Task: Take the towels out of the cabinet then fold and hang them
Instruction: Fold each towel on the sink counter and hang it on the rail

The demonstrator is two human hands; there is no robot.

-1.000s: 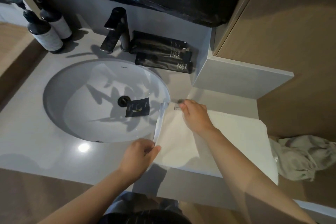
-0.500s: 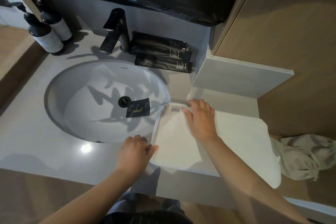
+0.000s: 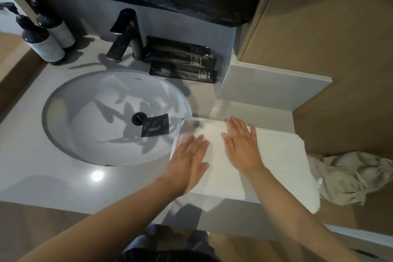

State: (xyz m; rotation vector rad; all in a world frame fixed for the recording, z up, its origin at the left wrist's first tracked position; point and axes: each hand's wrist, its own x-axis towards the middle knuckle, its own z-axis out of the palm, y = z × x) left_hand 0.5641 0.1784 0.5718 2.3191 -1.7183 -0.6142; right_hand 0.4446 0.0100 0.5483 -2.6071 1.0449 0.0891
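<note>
A white towel [image 3: 282,161] lies folded flat on the grey counter [image 3: 25,155] to the right of the sink, its right end hanging past the counter's edge. A small label shows at its far left corner. My left hand [image 3: 189,161] lies flat with straight fingers on the towel's left part, blurred by motion. My right hand [image 3: 242,147] presses flat on the towel's middle, fingers spread toward the wall.
An oval sink [image 3: 63,117] holds a black sachet [image 3: 155,128] beside the drain. A black tap [image 3: 127,34], three black tubes [image 3: 180,59] and two pump bottles [image 3: 42,42] stand at the back. A crumpled beige cloth [image 3: 350,178] lies lower right. A wooden cabinet [image 3: 329,27] rises at right.
Both hands let go of the towel's left edge after laying it over to the right. They now lie flat on top of the folded towel.
</note>
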